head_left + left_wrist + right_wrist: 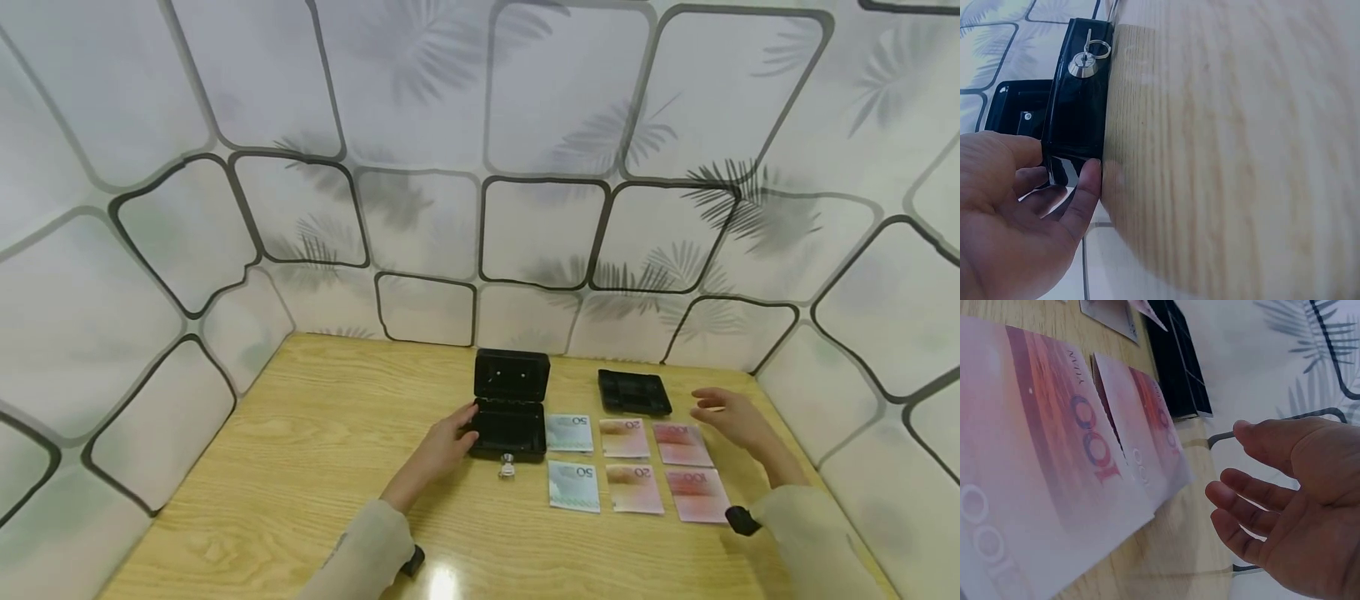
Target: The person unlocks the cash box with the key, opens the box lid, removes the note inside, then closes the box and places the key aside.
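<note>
A small black cash box [508, 457] stands on the table with its lid [512, 375] raised. Its front has a silver lock [1082, 65] with a key [1089, 41] on a ring. My left hand [444, 446] grips the box's left side, thumb at the rim and fingers along the wall. To the right lie paper notes in two rows: greenish 50s [573, 486], 20s [634, 489] and red 100s [697, 495]. My right hand [735, 419] hovers beside the far 100 note [1141, 419], fingers loosely bent and holding nothing.
A black compartment tray [634, 392] lies behind the notes, right of the box. The wooden table [315, 467] meets patterned fabric walls [427, 308] at the back and on both sides.
</note>
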Available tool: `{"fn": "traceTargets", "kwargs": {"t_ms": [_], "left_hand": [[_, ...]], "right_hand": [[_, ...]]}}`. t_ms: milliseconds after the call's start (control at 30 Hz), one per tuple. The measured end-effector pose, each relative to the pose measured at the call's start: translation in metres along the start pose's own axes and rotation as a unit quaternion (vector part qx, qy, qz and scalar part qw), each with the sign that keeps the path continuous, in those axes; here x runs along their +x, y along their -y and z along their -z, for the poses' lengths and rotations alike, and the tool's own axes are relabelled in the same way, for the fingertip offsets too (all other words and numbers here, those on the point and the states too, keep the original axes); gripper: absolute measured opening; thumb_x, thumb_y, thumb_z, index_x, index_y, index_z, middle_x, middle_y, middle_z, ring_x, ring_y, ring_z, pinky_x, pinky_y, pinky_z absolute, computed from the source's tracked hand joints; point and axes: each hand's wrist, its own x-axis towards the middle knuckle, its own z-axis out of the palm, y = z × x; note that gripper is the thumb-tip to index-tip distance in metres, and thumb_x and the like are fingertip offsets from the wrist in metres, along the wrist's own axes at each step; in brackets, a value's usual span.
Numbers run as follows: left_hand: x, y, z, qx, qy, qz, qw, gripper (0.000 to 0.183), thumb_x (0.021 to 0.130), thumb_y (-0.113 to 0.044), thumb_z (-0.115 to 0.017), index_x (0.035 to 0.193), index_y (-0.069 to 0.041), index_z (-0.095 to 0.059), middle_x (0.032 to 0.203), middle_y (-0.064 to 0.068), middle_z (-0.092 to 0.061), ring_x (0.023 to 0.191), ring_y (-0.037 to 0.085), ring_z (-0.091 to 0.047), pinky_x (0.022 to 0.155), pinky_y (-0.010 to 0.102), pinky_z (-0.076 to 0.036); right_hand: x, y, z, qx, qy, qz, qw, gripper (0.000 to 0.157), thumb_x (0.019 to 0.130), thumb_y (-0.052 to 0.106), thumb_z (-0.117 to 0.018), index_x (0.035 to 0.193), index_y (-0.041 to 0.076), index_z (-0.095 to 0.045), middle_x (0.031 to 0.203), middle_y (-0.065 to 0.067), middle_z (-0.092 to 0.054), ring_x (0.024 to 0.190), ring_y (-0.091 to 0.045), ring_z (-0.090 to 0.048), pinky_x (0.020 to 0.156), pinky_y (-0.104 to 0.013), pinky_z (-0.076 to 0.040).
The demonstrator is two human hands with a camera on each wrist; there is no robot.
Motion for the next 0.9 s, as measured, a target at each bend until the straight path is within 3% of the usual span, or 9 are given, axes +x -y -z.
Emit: {"fn": "traceTargets", "kwargs": {"t_ms": [200, 400, 533, 733, 900], "left_hand": [[0.001, 0.001, 0.0, 0.006, 0.001, -0.003, 1.0, 0.052, 0.106, -0.004, -0.056, 0.154, 0.006, -0.041, 0.16, 0.025, -0.038, 0.14, 0.045, -0.045, 0.112, 0.057, -0.039], [0.0, 0.002, 0.0, 0.005, -0.001, -0.008, 1.0, 0.052, 0.105, -0.003, -0.056, 0.154, 0.007, -0.042, 0.159, 0.026, -0.039, 0.138, 0.045, -0.047, 0.111, 0.057, -0.041], [0.0, 0.002, 0.001, 0.002, -0.002, -0.012, 0.9999, 0.051, 0.105, -0.003, -0.056, 0.153, 0.008, -0.042, 0.159, 0.026, -0.039, 0.136, 0.045, -0.049, 0.11, 0.057, -0.043], [0.001, 0.003, 0.0, 0.003, 0.001, -0.009, 1.0, 0.051, 0.105, -0.003, -0.057, 0.153, 0.007, -0.042, 0.159, 0.025, -0.04, 0.135, 0.044, -0.051, 0.109, 0.056, -0.044], [0.002, 0.004, 0.0, 0.004, 0.003, -0.003, 1.0, 0.052, 0.105, -0.004, -0.057, 0.154, 0.006, -0.042, 0.159, 0.025, -0.039, 0.135, 0.044, -0.051, 0.109, 0.056, -0.044]], "right_hand": [[0.011, -0.005, -0.008, 0.028, 0.017, 0.0, 0.999, 0.047, 0.103, 0.008, -0.063, 0.137, -0.021, -0.048, 0.124, -0.043, -0.059, 0.108, -0.048, -0.064, 0.077, -0.033, -0.056], [0.023, -0.01, -0.017, 0.021, 0.022, -0.011, 0.999, 0.048, 0.102, 0.011, -0.064, 0.137, -0.019, -0.05, 0.124, -0.042, -0.06, 0.111, -0.05, -0.062, 0.084, -0.048, -0.057], [0.031, -0.01, -0.019, 0.022, 0.02, -0.018, 0.999, 0.047, 0.103, 0.011, -0.063, 0.137, -0.019, -0.05, 0.123, -0.041, -0.06, 0.11, -0.049, -0.063, 0.084, -0.048, -0.057], [0.038, -0.002, -0.024, 0.053, 0.019, -0.02, 0.998, 0.048, 0.102, 0.008, -0.064, 0.137, -0.021, -0.048, 0.118, -0.04, -0.063, 0.091, -0.031, -0.07, 0.069, -0.032, -0.058], [0.044, 0.006, -0.03, 0.073, 0.013, -0.017, 0.997, 0.046, 0.099, 0.003, -0.066, 0.134, -0.021, -0.05, 0.112, -0.039, -0.065, 0.079, -0.023, -0.069, 0.061, -0.03, -0.057]]}}
